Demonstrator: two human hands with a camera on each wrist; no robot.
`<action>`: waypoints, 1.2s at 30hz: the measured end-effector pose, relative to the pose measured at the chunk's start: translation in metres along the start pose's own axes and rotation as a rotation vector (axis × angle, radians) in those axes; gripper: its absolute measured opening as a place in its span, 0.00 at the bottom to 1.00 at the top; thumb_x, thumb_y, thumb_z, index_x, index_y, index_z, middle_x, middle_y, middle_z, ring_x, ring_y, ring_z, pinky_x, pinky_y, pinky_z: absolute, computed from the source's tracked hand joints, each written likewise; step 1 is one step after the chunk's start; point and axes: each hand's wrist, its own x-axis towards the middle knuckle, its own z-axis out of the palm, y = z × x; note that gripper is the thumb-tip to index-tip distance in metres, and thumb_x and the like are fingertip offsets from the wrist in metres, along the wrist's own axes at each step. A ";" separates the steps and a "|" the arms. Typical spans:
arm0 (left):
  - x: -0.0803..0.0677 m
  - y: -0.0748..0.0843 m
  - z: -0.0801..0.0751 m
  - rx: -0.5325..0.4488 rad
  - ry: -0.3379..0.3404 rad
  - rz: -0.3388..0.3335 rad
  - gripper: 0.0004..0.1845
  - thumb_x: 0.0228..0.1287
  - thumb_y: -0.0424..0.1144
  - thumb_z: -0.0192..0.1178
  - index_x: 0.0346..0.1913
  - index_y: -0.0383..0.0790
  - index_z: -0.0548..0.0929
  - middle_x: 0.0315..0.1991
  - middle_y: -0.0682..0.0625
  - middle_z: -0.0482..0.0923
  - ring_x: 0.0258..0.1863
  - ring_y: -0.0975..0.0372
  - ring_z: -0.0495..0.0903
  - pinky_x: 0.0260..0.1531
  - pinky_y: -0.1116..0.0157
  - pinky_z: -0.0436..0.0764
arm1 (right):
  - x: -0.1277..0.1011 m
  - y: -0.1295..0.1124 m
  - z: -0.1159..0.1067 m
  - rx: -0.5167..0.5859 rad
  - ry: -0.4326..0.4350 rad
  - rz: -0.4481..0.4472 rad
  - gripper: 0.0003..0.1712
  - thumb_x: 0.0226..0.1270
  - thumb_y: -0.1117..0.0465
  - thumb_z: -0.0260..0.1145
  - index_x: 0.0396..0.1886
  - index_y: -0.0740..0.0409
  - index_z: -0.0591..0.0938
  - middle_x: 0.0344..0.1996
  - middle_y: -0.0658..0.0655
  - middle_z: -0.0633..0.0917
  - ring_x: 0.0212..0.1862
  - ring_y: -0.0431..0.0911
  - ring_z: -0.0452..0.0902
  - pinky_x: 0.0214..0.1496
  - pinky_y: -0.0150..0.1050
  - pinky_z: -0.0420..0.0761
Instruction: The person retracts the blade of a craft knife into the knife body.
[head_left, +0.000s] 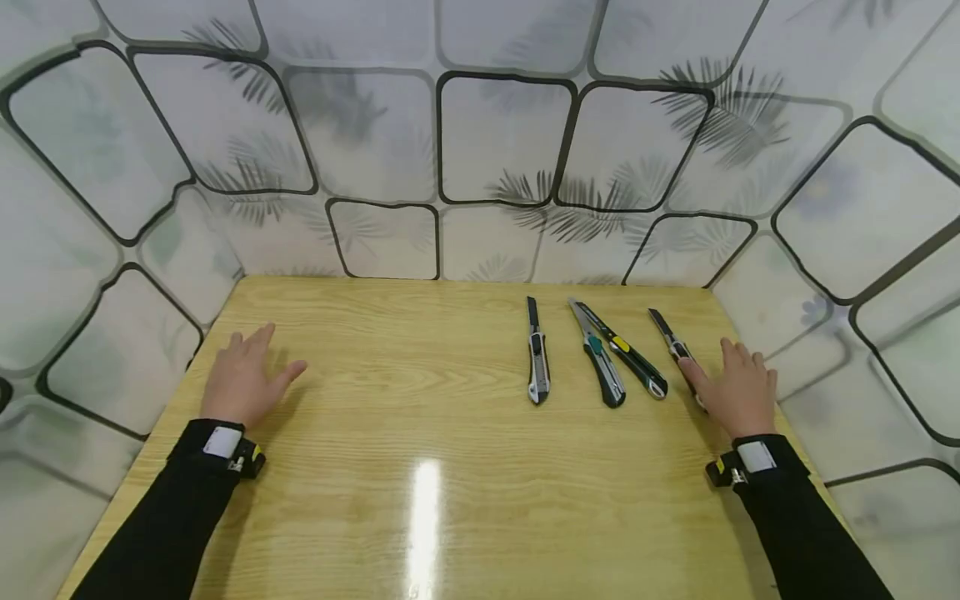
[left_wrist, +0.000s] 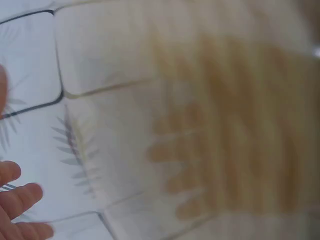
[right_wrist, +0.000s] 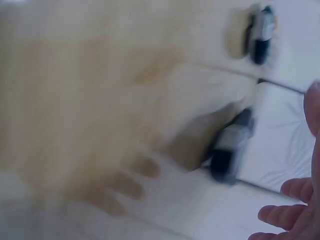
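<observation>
The left hand lies flat on the pale wooden table, fingers spread and relaxed, holding nothing, well apart from any tool. Over on the other side, the right hand is flat too, fingers straight, and its thumb side lies over the rear of the slim black utility knife with a grey blade; that knife sits at the far right of the row, blade pointing away toward the wall. No curl of the fingers round it, just contact.

Next to it, moving left, the dark green utility knife with a yellow slider crosses at its tip with the teal and silver utility knife, the two touching near their blade ends and fanning apart at the handles. Further left, lying apart on its own, is the silver and black utility knife.

Both arms wear black sleeves with white-tagged wrist straps. Both wrist views are blurred; the right one shows fingertips and dark smeared shapes. Behind the table stands a white backdrop printed with black rounded outlines and grey palm fronds. No brand or lettering on the knives can be read.
</observation>
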 end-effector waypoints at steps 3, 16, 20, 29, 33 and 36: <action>0.001 0.015 -0.004 -0.040 0.052 0.023 0.39 0.79 0.55 0.62 0.78 0.29 0.69 0.67 0.23 0.76 0.47 0.34 0.83 0.41 0.38 0.82 | 0.006 -0.020 -0.009 0.062 0.044 -0.028 0.49 0.82 0.36 0.58 0.78 0.77 0.65 0.72 0.85 0.68 0.73 0.82 0.62 0.74 0.78 0.61; 0.007 0.092 0.004 -0.096 0.046 0.191 0.27 0.79 0.51 0.64 0.67 0.33 0.83 0.54 0.35 0.89 0.28 0.52 0.86 0.33 0.50 0.86 | 0.000 -0.148 0.009 0.291 -0.169 -0.238 0.32 0.84 0.43 0.61 0.68 0.66 0.79 0.45 0.64 0.89 0.41 0.53 0.85 0.41 0.48 0.84; 0.007 0.112 0.013 -0.134 -0.001 0.209 0.27 0.79 0.52 0.64 0.67 0.34 0.83 0.55 0.36 0.89 0.36 0.48 0.89 0.39 0.47 0.88 | -0.004 -0.177 0.035 0.288 -0.306 -0.193 0.35 0.81 0.40 0.63 0.68 0.67 0.77 0.42 0.62 0.89 0.33 0.48 0.83 0.35 0.41 0.81; 0.002 0.145 0.033 -0.190 -0.054 0.254 0.28 0.77 0.53 0.65 0.67 0.35 0.84 0.55 0.40 0.90 0.36 0.51 0.89 0.40 0.50 0.88 | -0.004 -0.214 0.068 0.172 -0.383 -0.083 0.49 0.73 0.36 0.70 0.71 0.73 0.71 0.27 0.60 0.84 0.25 0.48 0.76 0.26 0.37 0.71; -0.001 0.157 0.040 -0.218 -0.063 0.287 0.27 0.76 0.53 0.66 0.66 0.36 0.84 0.54 0.41 0.91 0.39 0.51 0.90 0.41 0.50 0.89 | 0.000 -0.221 0.066 0.155 -0.391 -0.068 0.33 0.71 0.45 0.72 0.54 0.70 0.78 0.23 0.56 0.79 0.22 0.48 0.74 0.23 0.37 0.68; -0.003 0.164 0.043 -0.241 -0.077 0.301 0.27 0.76 0.52 0.67 0.66 0.36 0.85 0.55 0.42 0.91 0.43 0.49 0.91 0.44 0.49 0.89 | 0.006 -0.217 0.067 0.191 -0.436 -0.066 0.21 0.74 0.50 0.70 0.43 0.66 0.78 0.24 0.56 0.78 0.23 0.47 0.74 0.24 0.36 0.69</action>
